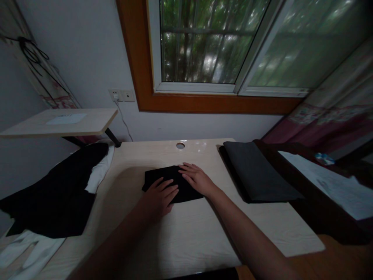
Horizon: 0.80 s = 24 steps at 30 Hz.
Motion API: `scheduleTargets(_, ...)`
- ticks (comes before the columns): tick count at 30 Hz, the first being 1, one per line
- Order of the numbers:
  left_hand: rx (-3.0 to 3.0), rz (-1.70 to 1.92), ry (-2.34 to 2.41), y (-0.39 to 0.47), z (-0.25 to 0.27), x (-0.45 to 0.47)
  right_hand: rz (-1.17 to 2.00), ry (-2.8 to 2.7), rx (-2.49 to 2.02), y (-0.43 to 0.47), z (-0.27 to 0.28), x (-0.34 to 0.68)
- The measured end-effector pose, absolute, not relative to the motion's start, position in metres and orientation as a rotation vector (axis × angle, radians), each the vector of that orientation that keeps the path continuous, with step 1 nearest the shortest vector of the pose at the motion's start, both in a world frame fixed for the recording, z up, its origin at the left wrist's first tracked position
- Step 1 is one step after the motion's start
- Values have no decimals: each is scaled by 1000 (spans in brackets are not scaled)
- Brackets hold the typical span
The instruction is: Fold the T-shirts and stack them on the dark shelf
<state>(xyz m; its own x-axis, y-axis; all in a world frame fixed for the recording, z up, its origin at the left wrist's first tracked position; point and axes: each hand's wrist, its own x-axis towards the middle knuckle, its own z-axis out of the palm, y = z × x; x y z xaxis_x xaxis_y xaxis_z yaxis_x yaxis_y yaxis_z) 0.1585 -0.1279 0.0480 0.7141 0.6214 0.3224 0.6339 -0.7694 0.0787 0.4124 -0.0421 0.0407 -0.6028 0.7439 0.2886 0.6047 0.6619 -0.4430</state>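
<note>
A small folded black cloth (pixel 159 177) lies flat near the middle of a light wooden table (pixel 204 233). My left hand (pixel 159 197) rests palm down on the cloth's near edge, fingers spread forward. My right hand (pixel 196 178) lies flat on the cloth's right part, fingers pointing left. Neither hand grips anything; both press on the fabric.
A pile of black and white clothes (pixel 58 190) covers the table's left end. A dark folded stack (pixel 256 175) lies at the right. A cable hole (pixel 180 145) sits near the far edge. A side shelf (pixel 61 122) stands at left, a dark desk with papers (pixel 335 182) at right.
</note>
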Motion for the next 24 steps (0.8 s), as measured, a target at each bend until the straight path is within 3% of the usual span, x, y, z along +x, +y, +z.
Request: scheduleTargets(24, -2559, -554, -1151, -118, 31, 170, 337, -2276, -1047, -41, 34, 411)
